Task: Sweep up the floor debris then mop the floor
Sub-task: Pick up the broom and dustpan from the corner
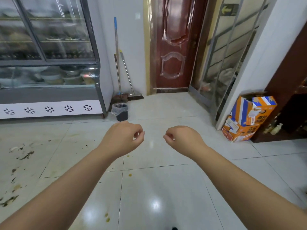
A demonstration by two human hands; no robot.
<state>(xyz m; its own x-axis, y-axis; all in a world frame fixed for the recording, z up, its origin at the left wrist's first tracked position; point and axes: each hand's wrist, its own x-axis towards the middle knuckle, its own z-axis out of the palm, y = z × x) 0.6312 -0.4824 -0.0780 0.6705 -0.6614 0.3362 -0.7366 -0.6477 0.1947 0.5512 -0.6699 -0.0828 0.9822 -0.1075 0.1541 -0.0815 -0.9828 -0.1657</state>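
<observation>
Both my arms stretch forward over the white tiled floor [166, 188]. My left hand [123, 136] and my right hand [181, 138] hang with fingers curled loosely and hold nothing. Scattered debris [20, 155] of dark scraps and peels lies on the tiles at the left, and small yellow spots [130, 175] dot the middle. In the far corner a broom [128, 77] leans on the wall, its brush head on the floor. Next to it stands a mop [117, 55] with a blue-tipped handle. Both stand well beyond my hands.
A small dark bin [121, 112] with a plastic liner stands below the broom and mop. A glass display fridge [46, 63] fills the left side. A red door [174, 47] is straight ahead. Orange cardboard boxes [247, 118] sit at the right by a dark cabinet [289, 97].
</observation>
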